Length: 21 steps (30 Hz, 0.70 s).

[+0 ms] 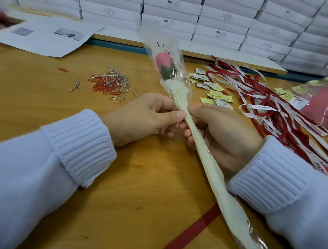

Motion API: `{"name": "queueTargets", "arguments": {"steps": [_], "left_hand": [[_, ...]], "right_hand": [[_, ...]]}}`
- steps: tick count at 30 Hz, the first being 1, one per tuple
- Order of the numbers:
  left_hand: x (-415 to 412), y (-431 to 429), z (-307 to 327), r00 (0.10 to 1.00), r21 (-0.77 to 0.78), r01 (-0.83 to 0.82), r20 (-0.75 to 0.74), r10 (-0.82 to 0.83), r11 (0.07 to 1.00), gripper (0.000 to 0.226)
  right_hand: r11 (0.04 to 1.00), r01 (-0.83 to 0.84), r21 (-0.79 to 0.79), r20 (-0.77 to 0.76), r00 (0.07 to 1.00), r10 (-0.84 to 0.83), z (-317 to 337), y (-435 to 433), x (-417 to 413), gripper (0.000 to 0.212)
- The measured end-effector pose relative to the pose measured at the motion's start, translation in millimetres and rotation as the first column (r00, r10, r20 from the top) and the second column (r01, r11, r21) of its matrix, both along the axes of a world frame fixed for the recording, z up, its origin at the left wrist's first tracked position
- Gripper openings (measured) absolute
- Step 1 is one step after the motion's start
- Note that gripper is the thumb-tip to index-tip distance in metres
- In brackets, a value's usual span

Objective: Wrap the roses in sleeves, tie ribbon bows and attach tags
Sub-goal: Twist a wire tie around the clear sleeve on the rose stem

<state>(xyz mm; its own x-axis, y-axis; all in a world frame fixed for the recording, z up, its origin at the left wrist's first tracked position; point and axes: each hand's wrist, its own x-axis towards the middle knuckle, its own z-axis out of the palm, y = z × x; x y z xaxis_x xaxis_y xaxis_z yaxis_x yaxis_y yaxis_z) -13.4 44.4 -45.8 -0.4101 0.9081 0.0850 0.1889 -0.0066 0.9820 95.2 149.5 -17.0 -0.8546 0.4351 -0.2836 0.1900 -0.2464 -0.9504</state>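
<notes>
Pinching in from both sides, the two hands meet halfway up the sleeve point(203, 153), a clear wrapper with a cream liner gathered tight round the stem. The left hand point(143, 118) has its thumb and curled fingers clamped on the wrapper from the left. The right hand point(225, 135) closes its fingers round it from the right, thumb tip almost meeting the other thumb. Right between those thumbs sits a thin wire tie point(187, 112), looped round the gathered wrapper; whether either hand grips the wire's ends I cannot tell.

The pink rose point(163, 59) is inside the sleeve's far end, lifted above the table point(43, 94) and leaning away to the left, with dark lettering on the plastic over it. The sleeve's tail runs near and right, past the right cuff and off the bottom edge.

Under that tail lies a plain red ribbon strip point(191, 232) on the wood. Far left of the hands, a heap of red paper clips and silver ties point(111, 83). Just right of the rose, yellow and white tags point(212, 87) are scattered, and beyond them a tangle of red and white ribbons point(270, 105) spreads to the right edge. A bag of pink goods point(327, 105) lies far right, printed sheets point(46, 36) far left, and stacked white boxes point(169, 11) wall off the back.
</notes>
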Motion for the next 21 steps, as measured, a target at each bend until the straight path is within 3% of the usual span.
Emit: {"name": "queueTargets", "arguments": {"steps": [6, 18, 21], "left_hand": [[-6.0, -4.4, 1.4, 0.993, -0.046, -0.049, -0.112, 0.044, 0.998, 0.018], [-10.6, -7.5, 2.1, 0.991, -0.022, -0.027, -0.128, 0.024, 0.999, 0.021], [-10.4, -7.1, 1.2, 0.971, -0.003, -0.08, -0.227, 0.077, 0.997, 0.014]], "right_hand": [[0.993, -0.095, 0.065, -0.034, 0.995, 0.098, -2.1, -1.8, 3.4, 0.018], [0.998, -0.061, 0.014, -0.091, 0.994, 0.062, -3.8, 0.2, 3.5, 0.016], [0.998, -0.062, 0.022, -0.102, 0.993, 0.064, -4.4, 0.4, 3.6, 0.013]]}}
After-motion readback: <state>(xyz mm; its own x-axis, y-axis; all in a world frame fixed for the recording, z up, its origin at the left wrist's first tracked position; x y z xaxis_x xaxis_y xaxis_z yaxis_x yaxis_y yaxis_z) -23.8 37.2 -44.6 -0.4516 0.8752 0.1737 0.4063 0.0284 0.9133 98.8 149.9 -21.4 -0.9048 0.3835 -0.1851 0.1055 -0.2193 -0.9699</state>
